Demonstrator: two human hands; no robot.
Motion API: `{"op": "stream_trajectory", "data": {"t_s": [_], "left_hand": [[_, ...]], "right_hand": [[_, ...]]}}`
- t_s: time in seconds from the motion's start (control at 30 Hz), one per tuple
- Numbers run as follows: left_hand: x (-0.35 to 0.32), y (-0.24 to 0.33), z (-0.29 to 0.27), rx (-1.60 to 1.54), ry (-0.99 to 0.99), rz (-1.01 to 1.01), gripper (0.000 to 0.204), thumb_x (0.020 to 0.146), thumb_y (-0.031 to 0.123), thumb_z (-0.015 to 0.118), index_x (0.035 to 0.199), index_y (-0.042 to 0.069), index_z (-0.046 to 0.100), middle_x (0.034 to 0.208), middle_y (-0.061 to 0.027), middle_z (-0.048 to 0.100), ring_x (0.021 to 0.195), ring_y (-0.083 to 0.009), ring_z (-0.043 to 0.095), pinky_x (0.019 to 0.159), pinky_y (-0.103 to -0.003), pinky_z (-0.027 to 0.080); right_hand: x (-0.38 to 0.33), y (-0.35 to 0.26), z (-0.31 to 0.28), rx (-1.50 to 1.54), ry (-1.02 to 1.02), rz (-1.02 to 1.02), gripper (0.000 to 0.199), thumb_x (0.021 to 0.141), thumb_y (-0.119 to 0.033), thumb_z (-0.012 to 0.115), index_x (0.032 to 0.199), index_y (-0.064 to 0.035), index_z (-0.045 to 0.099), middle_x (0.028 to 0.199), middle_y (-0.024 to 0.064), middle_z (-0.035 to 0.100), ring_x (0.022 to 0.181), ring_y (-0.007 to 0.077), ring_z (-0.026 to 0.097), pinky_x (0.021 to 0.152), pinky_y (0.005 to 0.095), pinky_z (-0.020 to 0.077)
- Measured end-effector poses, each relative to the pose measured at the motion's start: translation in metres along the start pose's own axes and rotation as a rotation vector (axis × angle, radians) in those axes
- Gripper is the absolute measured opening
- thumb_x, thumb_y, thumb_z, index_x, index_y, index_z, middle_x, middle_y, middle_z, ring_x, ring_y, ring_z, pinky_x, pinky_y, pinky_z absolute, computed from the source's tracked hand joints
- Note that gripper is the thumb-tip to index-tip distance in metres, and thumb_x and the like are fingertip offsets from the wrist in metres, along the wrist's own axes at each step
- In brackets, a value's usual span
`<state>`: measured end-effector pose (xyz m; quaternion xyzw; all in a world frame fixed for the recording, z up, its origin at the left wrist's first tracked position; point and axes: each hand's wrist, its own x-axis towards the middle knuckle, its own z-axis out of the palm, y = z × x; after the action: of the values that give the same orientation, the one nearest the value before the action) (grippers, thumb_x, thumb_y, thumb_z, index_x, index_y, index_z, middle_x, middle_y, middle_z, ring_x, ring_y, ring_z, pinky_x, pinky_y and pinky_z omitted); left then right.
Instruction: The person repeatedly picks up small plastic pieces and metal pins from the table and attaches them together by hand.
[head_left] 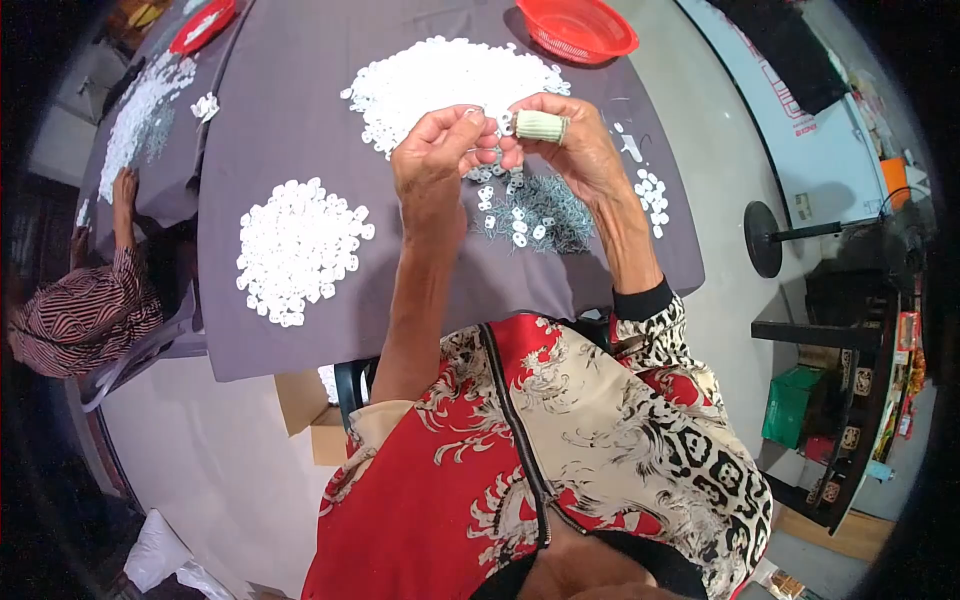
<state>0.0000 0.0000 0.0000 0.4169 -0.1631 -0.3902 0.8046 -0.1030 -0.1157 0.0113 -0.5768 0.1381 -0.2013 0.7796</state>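
Observation:
My left hand (443,148) and my right hand (572,145) meet over the table, fingertips almost touching. The right one pinches a small white plastic piece (506,123) and wears a pale green ribbed finger cover (541,126). Thumb and fingers of the left are pressed together beside that piece; what they hold is too small to tell. Just beyond the hands spreads a big heap of white plastic pieces (430,75). Under the right wrist lies a pile of thin grey metal pins or nails (562,215), with several two-holed white pieces (520,227) on it.
Another white heap (300,250) lies on the grey-covered table (290,130) at left, a small cluster (652,200) at the right edge. A red basket (580,30) stands at the back. Leftward, a person in stripes (85,315) works at another table. A cardboard box (300,405) sits below.

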Motion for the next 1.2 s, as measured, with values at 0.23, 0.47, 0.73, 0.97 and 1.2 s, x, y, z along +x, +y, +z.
{"op": "stream_trajectory", "data": {"t_s": [0.23, 0.47, 0.73, 0.97, 1.2], "left_hand": [[-0.004, -0.001, 0.002, -0.063, 0.015, 0.066, 0.018, 0.079, 0.007, 0.058, 0.09, -0.006, 0.055, 0.076, -0.0101, 0.059, 0.066, -0.0139, 0.057, 0.061, -0.024, 0.047], [-0.011, 0.014, 0.012, -0.165, 0.006, 0.052, 0.021, 0.08, 0.011, 0.058, 0.09, -0.006, 0.054, 0.078, -0.0104, 0.058, 0.066, -0.014, 0.056, 0.063, -0.024, 0.046], [-0.022, 0.021, 0.013, -0.073, -0.038, 0.126, 0.021, 0.079, 0.012, 0.058, 0.09, -0.005, 0.056, 0.078, -0.0102, 0.062, 0.065, -0.0096, 0.055, 0.061, -0.021, 0.044], [-0.026, 0.023, 0.014, -0.01, -0.033, 0.18, 0.019, 0.078, 0.011, 0.058, 0.088, -0.005, 0.058, 0.076, -0.0086, 0.063, 0.064, -0.0073, 0.054, 0.057, -0.019, 0.043], [-0.025, 0.024, 0.014, 0.005, -0.022, 0.17, 0.018, 0.078, 0.01, 0.058, 0.088, -0.005, 0.058, 0.075, -0.0085, 0.063, 0.064, -0.007, 0.054, 0.058, -0.019, 0.043]], "right_hand": [[-0.008, -0.007, 0.031, -0.421, 0.165, -0.177, 0.012, 0.078, -0.001, 0.052, 0.087, 0.0041, 0.059, 0.075, 0.0087, 0.061, 0.065, 0.0141, 0.059, 0.062, 0.0249, 0.0479], [-0.007, -0.023, 0.035, -0.419, 0.195, -0.316, 0.013, 0.077, -0.003, 0.055, 0.087, 0.0032, 0.059, 0.078, 0.0066, 0.061, 0.069, 0.0126, 0.058, 0.065, 0.024, 0.0465], [0.0, -0.028, 0.036, -0.068, 0.132, -0.251, 0.021, 0.079, -0.009, 0.054, 0.095, 0.0045, 0.056, 0.079, 0.0099, 0.059, 0.067, 0.0165, 0.058, 0.066, 0.0276, 0.0479], [-0.001, -0.026, 0.032, 0.072, -0.02, -0.152, 0.026, 0.081, -0.014, 0.053, 0.099, 0.0046, 0.055, 0.079, 0.0111, 0.06, 0.068, 0.0175, 0.06, 0.069, 0.0291, 0.048], [-0.005, -0.035, 0.045, -0.167, 0.091, -0.296, 0.02, 0.077, -0.005, 0.056, 0.094, 0.0051, 0.058, 0.088, 0.0087, 0.059, 0.074, 0.0144, 0.058, 0.07, 0.0269, 0.0473]]}}
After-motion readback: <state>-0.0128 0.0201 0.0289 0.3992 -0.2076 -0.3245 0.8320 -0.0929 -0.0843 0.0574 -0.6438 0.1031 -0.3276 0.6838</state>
